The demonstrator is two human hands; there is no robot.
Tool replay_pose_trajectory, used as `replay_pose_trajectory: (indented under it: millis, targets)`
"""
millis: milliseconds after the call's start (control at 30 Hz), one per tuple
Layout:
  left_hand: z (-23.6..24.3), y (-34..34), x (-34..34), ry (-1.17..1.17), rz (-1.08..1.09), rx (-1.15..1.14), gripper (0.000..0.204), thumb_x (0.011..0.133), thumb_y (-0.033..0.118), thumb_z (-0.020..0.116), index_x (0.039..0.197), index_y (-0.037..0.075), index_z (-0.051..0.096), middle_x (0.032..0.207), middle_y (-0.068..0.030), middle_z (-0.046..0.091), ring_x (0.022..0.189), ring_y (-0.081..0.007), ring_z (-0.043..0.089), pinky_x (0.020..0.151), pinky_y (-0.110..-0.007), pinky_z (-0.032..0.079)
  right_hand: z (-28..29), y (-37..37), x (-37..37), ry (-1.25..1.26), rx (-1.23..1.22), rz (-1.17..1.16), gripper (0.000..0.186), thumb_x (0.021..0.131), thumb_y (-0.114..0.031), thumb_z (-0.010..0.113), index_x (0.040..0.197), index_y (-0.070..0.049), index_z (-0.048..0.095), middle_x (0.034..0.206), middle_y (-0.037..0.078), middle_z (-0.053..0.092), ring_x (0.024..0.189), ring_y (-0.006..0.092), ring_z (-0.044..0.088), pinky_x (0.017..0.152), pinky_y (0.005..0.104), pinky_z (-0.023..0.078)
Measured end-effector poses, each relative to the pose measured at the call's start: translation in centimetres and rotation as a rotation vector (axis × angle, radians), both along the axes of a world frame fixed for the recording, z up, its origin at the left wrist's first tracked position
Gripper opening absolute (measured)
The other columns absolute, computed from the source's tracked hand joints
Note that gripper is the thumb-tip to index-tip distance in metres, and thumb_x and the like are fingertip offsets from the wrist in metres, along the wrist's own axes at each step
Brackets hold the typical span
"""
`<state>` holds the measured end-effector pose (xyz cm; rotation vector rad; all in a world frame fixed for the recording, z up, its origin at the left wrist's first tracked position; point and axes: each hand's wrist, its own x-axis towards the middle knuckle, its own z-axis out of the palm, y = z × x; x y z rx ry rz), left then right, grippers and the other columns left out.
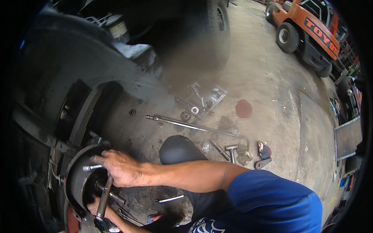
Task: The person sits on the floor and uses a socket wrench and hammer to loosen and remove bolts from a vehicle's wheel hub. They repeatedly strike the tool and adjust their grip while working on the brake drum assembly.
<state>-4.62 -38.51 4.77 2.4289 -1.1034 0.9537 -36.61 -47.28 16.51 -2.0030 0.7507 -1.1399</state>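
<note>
At the lower left is a dark round wheel hub with a drum-like rim (70, 180). My right hand (120, 167) reaches across to it, fingers curled round a steel bar-shaped tool (103, 200). The bar slants down from under the palm. A short chrome end (92, 167) sticks out by the fingers; whether it belongs to the same tool I cannot tell. Below, my left hand (93, 206) is against the hub's lower part, its fingers mostly hidden behind the bar and hub. A dark wristwatch (104, 225) is on that wrist. A metal shaft (117, 198) projects from the hub's middle.
A long steel bar (186, 124) lies on the concrete, near a hammer (232, 152) and loose parts on a clear sheet (210, 99). A chrome wrench (169, 199) lies beside my knee (178, 149). A vehicle tyre (219, 35) and an orange forklift (311, 33) stand farther off.
</note>
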Motion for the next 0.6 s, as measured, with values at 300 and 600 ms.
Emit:
replay_pose_trajectory:
  millis: [300,600]
  targets:
    - [2.4,0.1,-4.7,0.048,0.054,0.083,0.026,0.086,0.026,0.071,0.088,0.000,0.072,0.072,-0.0223,0.067,0.070,-0.0419,0.067,0.062,-0.048,0.053,-0.3,-0.4,0.5,-0.110,0.006,0.092,0.057,0.068,0.004,0.063,0.125,0.002,0.060,0.095,0.024,0.066,0.088,0.0390,0.065,0.078,0.0468,0.054]
    - [5.9,0.0,-7.5,0.456,0.057,-0.064,0.046,0.092,0.032,0.063,0.074,-0.009,0.071,0.070,-0.0296,0.067,0.068,-0.0436,0.071,0.064,-0.049,0.057,1.0,0.3,0.4,-0.014,-0.141,-0.017,0.055,0.076,0.008,0.052,0.129,-0.001,0.061,0.109,0.024,0.067,0.098,0.0408,0.066,0.089,0.0427,0.052]
